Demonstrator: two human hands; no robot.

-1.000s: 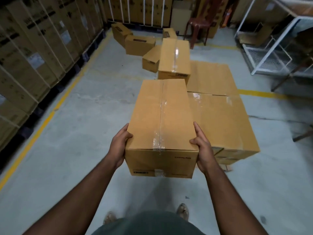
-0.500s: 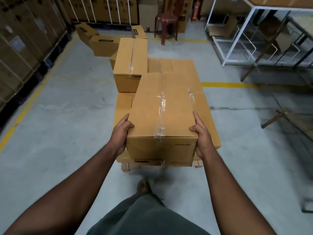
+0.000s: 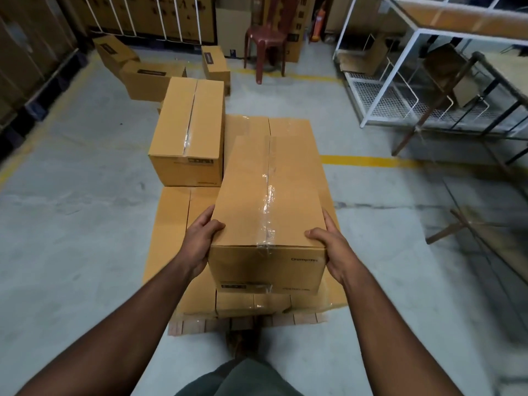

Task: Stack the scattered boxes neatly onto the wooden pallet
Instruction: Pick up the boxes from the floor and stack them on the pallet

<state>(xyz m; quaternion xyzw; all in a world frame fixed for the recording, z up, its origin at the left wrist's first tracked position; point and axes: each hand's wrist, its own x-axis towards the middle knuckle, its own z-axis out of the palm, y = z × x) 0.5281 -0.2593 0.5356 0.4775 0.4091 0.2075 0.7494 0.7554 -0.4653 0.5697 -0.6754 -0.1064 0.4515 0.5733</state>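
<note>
While your left hand (image 3: 200, 243) clasps the near left edge of the taped carton (image 3: 268, 212), thumb hooked over its top and fingers down its side, your right hand (image 3: 333, 248) grips the near right edge the same way, so both hands are wrapped on the one carton. You hold it over the wooden pallet (image 3: 245, 323), above the near right part of the bottom layer of boxes (image 3: 174, 238) that covers the pallet; whether it touches that layer cannot be told. On the pallet's far left part a second-tier box (image 3: 187, 132) stands on the bottom layer, just left of your carton. Beyond the pallet, three loose boxes (image 3: 151, 80) lie on the concrete floor (image 3: 71, 224), one tilted against another. Farther past the pallet stands a brown plastic chair (image 3: 265, 38). To the pallet's right, well apart, is a white metal rack (image 3: 400, 90), and a yellow floor line (image 3: 368, 160) runs out from the pallet's right side
</note>
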